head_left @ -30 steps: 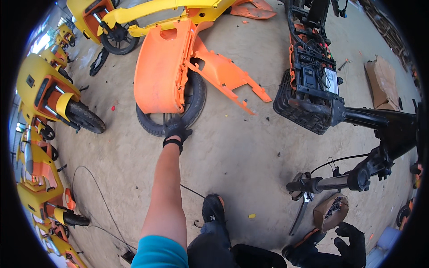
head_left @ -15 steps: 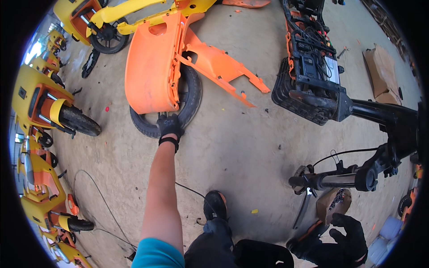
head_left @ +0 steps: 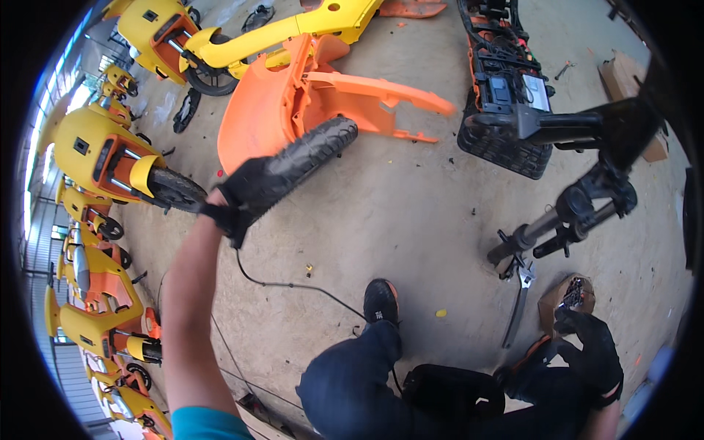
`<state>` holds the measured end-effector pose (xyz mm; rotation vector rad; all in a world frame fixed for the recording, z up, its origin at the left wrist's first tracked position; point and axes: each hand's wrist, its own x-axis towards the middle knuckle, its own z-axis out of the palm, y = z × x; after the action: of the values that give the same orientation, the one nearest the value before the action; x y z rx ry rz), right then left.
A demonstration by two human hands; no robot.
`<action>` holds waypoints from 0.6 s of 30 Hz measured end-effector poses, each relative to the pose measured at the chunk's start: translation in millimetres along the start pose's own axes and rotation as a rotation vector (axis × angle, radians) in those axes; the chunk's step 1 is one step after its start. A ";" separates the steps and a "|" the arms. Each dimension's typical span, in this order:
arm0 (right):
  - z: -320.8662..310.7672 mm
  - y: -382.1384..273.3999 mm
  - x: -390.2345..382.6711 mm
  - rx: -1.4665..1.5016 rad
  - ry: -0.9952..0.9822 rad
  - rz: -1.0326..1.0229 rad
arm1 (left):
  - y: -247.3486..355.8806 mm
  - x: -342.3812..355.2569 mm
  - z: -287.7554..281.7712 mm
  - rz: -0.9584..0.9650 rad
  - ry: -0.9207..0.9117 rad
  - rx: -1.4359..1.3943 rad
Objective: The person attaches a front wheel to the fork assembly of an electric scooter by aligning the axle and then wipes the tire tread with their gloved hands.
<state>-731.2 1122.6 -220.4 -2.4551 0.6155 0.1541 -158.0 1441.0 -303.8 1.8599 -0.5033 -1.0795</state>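
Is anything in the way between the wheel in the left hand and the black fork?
Nothing visible stands between the wheel in the left hand and the black fork; a wrench shows just below the fork's end.

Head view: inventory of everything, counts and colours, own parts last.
treaded tyre: 1, black, in left hand
orange body panels: count unclear, orange, behind the tyre
yellow body piece: 1, yellow, top centre
scooters: at least six, yellow and orange, left side
stripped scooter frame: 1, mostly black, right
front fork: 1, black and grey, right
adjustable wrench: 1, grey, below fork
small cardboard box: 1, brown, by right hand, small parts inside
large cardboard box: 1, brown, upper right
cables: at least two, dark, floor
left hand: 1, black glove, gripping tyre
right hand: 1, black glove, lower right, open
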 end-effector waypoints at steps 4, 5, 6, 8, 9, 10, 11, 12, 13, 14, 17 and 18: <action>-4.3 0.3 -20.7 0.063 0.070 -0.010 | 50.6 -42.3 -18.9 -0.101 -0.099 0.220; -5.1 1.5 -27.7 0.097 0.064 0.007 | 52.3 -49.6 -15.1 -0.127 -0.118 0.188; -8.4 2.5 -29.1 0.127 0.055 0.020 | 49.3 -59.1 -9.8 -0.155 -0.131 0.150; -9.9 3.9 -35.2 0.106 0.078 0.019 | 19.6 -77.3 7.7 -0.141 -0.121 0.047; -11.2 0.6 -32.4 0.131 0.045 -0.017 | 5.3 -90.5 11.8 -0.145 -0.099 -0.001; -15.9 -5.9 -30.0 0.149 0.011 -0.041 | -7.1 -96.8 14.4 -0.143 -0.082 0.035; -19.5 -9.9 -27.9 0.169 -0.022 -0.066 | -18.3 -104.6 12.8 -0.141 -0.065 0.072; -21.2 -11.8 -31.4 0.174 -0.045 -0.027 | -26.9 -108.7 15.2 -0.136 -0.062 0.105; -19.1 -8.5 -36.1 0.161 -0.022 -0.029 | -34.0 -113.1 18.4 -0.132 -0.057 0.138; -18.6 -11.2 -38.5 0.166 0.018 -0.017 | -38.2 -113.4 21.2 -0.179 0.034 0.062; -18.1 -18.0 -36.9 0.203 0.048 -0.025 | -51.1 -126.2 14.3 -0.250 0.103 -0.089; -18.0 -17.6 -37.6 0.211 0.042 -0.029 | -51.5 -129.6 13.9 -0.267 0.087 -0.108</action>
<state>-756.9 1139.5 -187.3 -2.2667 0.5824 0.0247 -243.6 1551.0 -289.4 1.9050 -0.1455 -1.1686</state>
